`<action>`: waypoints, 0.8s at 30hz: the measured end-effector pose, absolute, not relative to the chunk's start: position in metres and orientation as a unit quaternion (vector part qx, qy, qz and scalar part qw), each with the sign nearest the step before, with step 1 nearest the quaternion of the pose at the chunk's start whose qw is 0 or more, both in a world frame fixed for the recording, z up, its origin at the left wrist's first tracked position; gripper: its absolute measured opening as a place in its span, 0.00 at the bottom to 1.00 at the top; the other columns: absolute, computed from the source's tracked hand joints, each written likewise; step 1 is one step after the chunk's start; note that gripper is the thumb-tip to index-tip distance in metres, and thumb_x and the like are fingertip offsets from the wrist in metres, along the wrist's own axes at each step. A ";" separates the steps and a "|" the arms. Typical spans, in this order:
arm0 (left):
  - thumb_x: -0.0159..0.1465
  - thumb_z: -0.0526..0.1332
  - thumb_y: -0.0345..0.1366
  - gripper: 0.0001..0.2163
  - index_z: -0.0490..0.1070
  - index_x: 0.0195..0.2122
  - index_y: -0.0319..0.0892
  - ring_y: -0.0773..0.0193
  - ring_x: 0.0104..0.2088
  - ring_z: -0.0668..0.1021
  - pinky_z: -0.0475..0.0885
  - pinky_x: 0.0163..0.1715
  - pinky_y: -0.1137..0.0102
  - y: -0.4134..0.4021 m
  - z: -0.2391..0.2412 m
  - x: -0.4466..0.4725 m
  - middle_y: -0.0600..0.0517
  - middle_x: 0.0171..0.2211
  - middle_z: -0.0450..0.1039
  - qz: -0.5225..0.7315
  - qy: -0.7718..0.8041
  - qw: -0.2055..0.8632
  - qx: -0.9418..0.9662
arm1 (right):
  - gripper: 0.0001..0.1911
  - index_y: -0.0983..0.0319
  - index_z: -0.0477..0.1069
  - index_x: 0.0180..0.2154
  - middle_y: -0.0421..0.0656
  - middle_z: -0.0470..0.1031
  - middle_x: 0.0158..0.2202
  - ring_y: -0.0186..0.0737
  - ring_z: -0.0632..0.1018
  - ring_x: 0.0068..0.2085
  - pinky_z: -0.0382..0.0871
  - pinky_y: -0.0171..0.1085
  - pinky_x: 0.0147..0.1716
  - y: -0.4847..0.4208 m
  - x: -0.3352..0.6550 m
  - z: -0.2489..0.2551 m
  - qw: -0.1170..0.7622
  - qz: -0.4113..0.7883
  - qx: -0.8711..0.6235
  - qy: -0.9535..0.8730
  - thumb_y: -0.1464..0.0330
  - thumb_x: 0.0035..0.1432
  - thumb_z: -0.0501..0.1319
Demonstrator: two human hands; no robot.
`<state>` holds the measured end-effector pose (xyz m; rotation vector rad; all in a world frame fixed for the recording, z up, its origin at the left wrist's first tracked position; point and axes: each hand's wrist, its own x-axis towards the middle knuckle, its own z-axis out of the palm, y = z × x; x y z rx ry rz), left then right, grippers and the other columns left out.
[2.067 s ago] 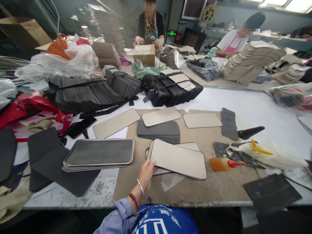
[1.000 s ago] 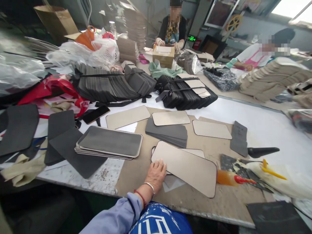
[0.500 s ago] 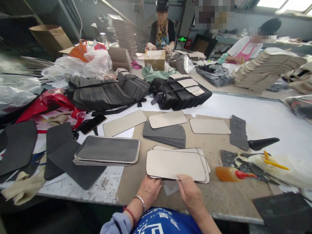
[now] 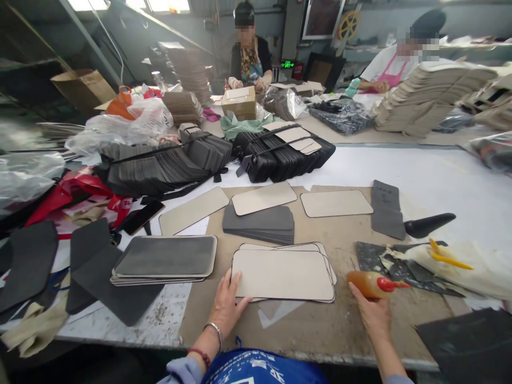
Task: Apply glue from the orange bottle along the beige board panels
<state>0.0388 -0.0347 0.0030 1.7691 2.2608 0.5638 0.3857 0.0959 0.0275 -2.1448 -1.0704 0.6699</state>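
Left hand (image 4: 227, 298) open and flat, fingertips on the near-left corner of the stack of beige boards (image 4: 282, 274), much as half a second ago. Right hand (image 4: 372, 314) gone from the stack's near edge, now out at the orange glue bottle (image 4: 366, 284) just right of the stack. Looks squared up on the brown mat (image 4: 320, 330), aligning likely done. Grip on the bottle: cannot tell, fingertips hidden behind it. Lower boards mostly covered; both forearms cut off at the frame's bottom edge.

beige boards (image 4: 282, 273) — flat stack, near table edge | orange glue bottle (image 4: 370, 284) — lying, right of stack
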 end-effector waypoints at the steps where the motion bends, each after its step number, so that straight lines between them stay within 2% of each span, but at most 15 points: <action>1: 0.57 0.59 0.36 0.24 0.58 0.54 0.42 0.49 0.56 0.63 0.63 0.53 0.53 -0.035 0.000 0.042 0.39 0.57 0.56 0.189 0.764 0.093 0.610 | 0.35 0.65 0.65 0.41 0.49 0.70 0.37 0.53 0.72 0.41 0.64 0.46 0.43 0.098 0.387 0.024 0.311 0.235 -0.819 -0.421 0.49 0.34 0.64; 5: 0.58 0.59 0.37 0.21 0.61 0.53 0.40 0.47 0.58 0.61 0.61 0.53 0.49 -0.038 0.006 0.055 0.38 0.56 0.58 0.178 0.758 0.040 0.627 | 0.34 0.64 0.64 0.39 0.48 0.69 0.33 0.52 0.72 0.37 0.65 0.46 0.38 0.099 0.393 0.020 0.281 0.210 -0.843 -0.409 0.46 0.36 0.62; 9: 0.59 0.57 0.36 0.17 0.65 0.50 0.42 0.46 0.58 0.61 0.57 0.54 0.44 -0.037 0.031 0.063 0.39 0.56 0.61 0.202 0.746 0.043 0.633 | 0.35 0.61 0.62 0.40 0.44 0.68 0.32 0.49 0.71 0.33 0.66 0.45 0.34 0.085 0.387 0.048 0.267 0.184 -0.845 -0.425 0.45 0.34 0.61; 12: 0.58 0.58 0.35 0.17 0.66 0.49 0.42 0.52 0.55 0.66 0.59 0.55 0.51 -0.031 0.057 0.078 0.41 0.53 0.65 0.272 0.710 0.198 0.618 | 0.34 0.59 0.62 0.37 0.42 0.69 0.31 0.47 0.72 0.33 0.66 0.43 0.33 0.065 0.370 0.083 0.252 0.223 -0.806 -0.488 0.45 0.30 0.62; 15: 0.52 0.65 0.40 0.26 0.63 0.52 0.41 0.54 0.52 0.69 0.64 0.53 0.57 -0.019 0.082 0.102 0.42 0.50 0.68 0.344 0.642 0.454 0.514 | 0.30 0.57 0.63 0.38 0.39 0.71 0.29 0.44 0.73 0.31 0.67 0.39 0.31 0.040 0.338 0.111 0.241 0.306 -0.741 -0.547 0.48 0.34 0.62; 18: 0.42 0.70 0.45 0.35 0.64 0.51 0.40 0.52 0.47 0.72 0.67 0.49 0.58 -0.009 0.101 0.120 0.43 0.46 0.70 0.402 0.508 0.674 0.355 | 0.24 0.57 0.65 0.38 0.39 0.71 0.32 0.42 0.74 0.32 0.67 0.38 0.33 0.015 0.302 0.123 0.266 0.340 -0.677 -0.596 0.54 0.37 0.61; 21: 0.41 0.72 0.43 0.30 0.67 0.44 0.37 0.55 0.42 0.75 0.67 0.45 0.63 -0.008 0.115 0.123 0.45 0.40 0.73 0.462 0.393 0.759 0.237 | 0.23 0.58 0.65 0.36 0.41 0.70 0.35 0.42 0.74 0.35 0.68 0.38 0.35 -0.002 0.276 0.125 0.294 0.369 -0.640 -0.606 0.56 0.36 0.62; 24: 0.42 0.71 0.40 0.27 0.68 0.43 0.37 0.57 0.41 0.74 0.66 0.45 0.65 -0.011 0.125 0.117 0.46 0.39 0.73 0.494 0.365 0.769 0.178 | 0.30 0.58 0.63 0.42 0.42 0.70 0.38 0.43 0.74 0.36 0.70 0.37 0.34 -0.011 0.260 0.125 0.320 0.446 -0.653 -0.522 0.54 0.35 0.65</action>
